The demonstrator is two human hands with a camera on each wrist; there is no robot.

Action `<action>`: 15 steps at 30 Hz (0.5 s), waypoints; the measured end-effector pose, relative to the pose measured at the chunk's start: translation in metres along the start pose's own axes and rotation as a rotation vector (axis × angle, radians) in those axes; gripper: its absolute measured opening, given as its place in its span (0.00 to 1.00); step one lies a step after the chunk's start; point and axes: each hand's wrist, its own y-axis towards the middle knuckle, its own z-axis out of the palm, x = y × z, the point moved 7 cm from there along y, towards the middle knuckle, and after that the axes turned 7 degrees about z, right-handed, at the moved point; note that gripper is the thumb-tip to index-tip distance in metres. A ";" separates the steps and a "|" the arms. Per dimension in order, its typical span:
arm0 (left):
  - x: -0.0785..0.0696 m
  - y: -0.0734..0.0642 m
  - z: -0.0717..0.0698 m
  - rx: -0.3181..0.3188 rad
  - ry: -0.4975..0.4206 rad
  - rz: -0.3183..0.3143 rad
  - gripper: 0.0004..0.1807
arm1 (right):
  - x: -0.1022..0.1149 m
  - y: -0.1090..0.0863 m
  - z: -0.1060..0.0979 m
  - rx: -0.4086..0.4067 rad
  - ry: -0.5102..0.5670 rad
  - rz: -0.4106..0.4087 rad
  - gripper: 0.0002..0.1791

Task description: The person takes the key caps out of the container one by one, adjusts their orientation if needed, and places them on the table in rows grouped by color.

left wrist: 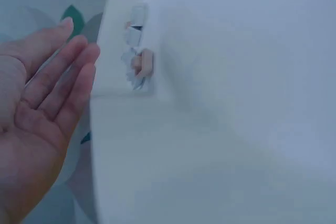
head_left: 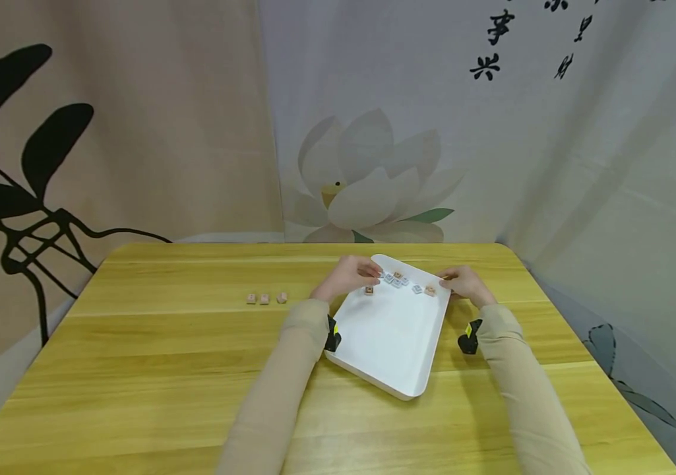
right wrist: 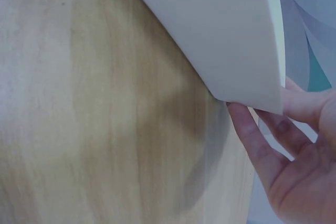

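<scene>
A shallow white tray lies askew on the table, its long side slanting. My right hand pinches its far right corner, with the thumb over the rim and fingers under the edge in the right wrist view. Beside the far left rim is my left hand, its fingers extended and holding nothing. Along the tray's far end sit several small square pieces, like keycaps: grey-white ones and tan ones. One brown piece sits closer to the left hand.
Left of the tray, three small pale pink pieces stand in a row on the wooden table. Behind the table's far edge hangs a printed curtain. A black wrist camera overlaps the tray's left edge.
</scene>
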 end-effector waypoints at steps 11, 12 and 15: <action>0.004 0.007 0.014 0.003 0.327 0.075 0.15 | -0.002 0.001 0.000 0.004 -0.005 0.004 0.21; 0.006 0.007 0.014 0.005 0.334 0.072 0.15 | -0.002 0.001 0.000 0.006 -0.004 0.003 0.21; 0.008 0.007 0.016 0.015 0.381 0.085 0.14 | -0.003 0.002 -0.001 0.006 -0.004 0.003 0.21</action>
